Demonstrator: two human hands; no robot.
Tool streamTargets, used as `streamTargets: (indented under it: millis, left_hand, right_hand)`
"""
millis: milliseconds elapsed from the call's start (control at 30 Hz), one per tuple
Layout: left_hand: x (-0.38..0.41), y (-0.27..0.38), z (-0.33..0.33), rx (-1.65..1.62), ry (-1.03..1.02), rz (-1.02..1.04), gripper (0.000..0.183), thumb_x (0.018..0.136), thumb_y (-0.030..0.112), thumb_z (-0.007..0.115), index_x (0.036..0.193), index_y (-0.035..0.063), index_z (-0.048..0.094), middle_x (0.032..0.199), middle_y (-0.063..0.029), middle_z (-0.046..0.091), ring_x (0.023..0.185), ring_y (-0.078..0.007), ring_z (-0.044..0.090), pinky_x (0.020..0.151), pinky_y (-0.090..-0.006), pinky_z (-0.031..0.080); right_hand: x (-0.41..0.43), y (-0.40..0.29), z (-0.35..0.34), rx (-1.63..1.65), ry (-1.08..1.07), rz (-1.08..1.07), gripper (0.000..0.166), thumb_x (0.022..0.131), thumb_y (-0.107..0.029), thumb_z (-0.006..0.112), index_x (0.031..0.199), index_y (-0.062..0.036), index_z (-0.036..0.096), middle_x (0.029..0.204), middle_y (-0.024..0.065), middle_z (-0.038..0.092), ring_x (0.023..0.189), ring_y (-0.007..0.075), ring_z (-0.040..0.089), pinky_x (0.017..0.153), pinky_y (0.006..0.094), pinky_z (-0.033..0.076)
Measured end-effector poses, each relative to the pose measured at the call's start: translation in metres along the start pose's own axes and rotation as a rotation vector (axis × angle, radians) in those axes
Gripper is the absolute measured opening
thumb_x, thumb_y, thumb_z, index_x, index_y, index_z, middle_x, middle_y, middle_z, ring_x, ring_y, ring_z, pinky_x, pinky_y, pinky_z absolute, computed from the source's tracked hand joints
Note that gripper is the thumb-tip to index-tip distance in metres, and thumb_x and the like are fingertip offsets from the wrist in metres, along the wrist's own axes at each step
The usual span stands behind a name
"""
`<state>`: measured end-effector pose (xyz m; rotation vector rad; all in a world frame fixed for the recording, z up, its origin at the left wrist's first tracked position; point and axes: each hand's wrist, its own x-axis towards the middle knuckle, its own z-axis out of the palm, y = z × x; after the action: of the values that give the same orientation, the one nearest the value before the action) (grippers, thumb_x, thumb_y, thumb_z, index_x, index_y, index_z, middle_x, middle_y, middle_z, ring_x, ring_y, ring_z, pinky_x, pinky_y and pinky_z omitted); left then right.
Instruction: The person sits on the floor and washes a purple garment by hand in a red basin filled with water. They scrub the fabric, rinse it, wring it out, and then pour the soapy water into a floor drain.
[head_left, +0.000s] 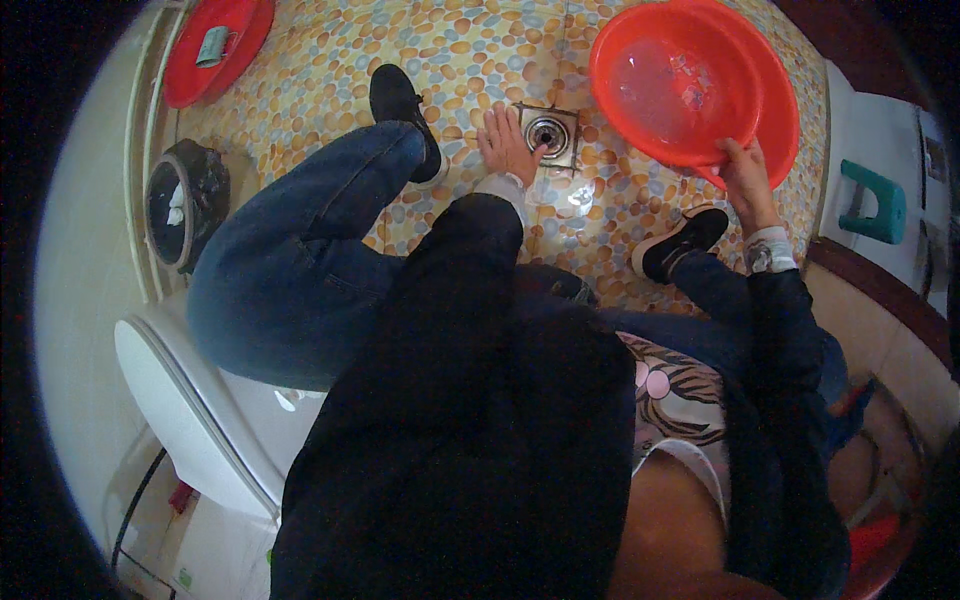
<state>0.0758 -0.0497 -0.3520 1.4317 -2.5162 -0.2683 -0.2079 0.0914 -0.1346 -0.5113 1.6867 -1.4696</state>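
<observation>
My left hand (510, 146) is palm down with its fingers apart, at the left edge of a round metal floor drain (547, 136), holding nothing. Whether it presses on the floor, I cannot tell. My right hand (745, 176) grips the near rim of a red plastic basin (626, 124), thumb and fingers at the edge. Cloudy water lies in this basin, over a printed pattern on its bottom. A second red basin (780, 112) shows beneath and to the right of it. Wet patches shine on the pebble-patterned floor (592, 199) below the drain.
Another red basin (180, 82) with a light green object (213, 46) stands at the upper left. Below it is a lined trash bin (225, 184). A white toilet (187, 405) is at the lower left, a green plastic stool (889, 210) at the right.
</observation>
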Motion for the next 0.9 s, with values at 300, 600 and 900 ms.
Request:
streamTargets:
  millis: [300,600,900]
  left_hand:
    - [0.000,-0.006,-0.007,-0.129,-0.126,-0.039,0.143,0.038,0.074,0.076,0.146,0.0020,0.017,0.152,-0.0233,0.010,0.140,-0.0424,0.009,0.106,-0.0586,0.018]
    - [0.004,-0.003,-0.027,-0.133,-0.371,-0.093,0.148,0.040,0.056,0.087,0.148,0.0028,0.001,0.154,-0.0232,-0.004,0.142,-0.0399,-0.006,0.110,-0.0572,0.005]
    - [0.003,-0.003,-0.026,-0.149,-0.357,-0.094,0.150,0.039,0.062,0.085,0.147,0.0009,0.001,0.154,-0.0231,-0.003,0.142,-0.0396,-0.004,0.109,-0.0574,0.005]
  right_hand:
    - [-0.019,0.014,0.033,-0.191,-0.063,-0.068,0.052,0.088,-0.002,0.049,0.137,-0.0069,0.033,0.107,0.0101,0.062,0.064,0.0146,0.062,0.047,0.0242,0.050]
    - [-0.024,0.024,0.056,-0.243,-0.109,-0.106,0.055,0.087,-0.001,0.050,0.138,-0.0053,0.032,0.112,0.0092,0.060,0.067,0.0131,0.062,0.046,0.0221,0.049]
    - [-0.030,0.033,0.069,-0.295,-0.121,-0.138,0.057,0.087,-0.001,0.049,0.140,-0.0069,0.029,0.110,0.0078,0.059,0.068,0.0117,0.060,0.046,0.0213,0.048]
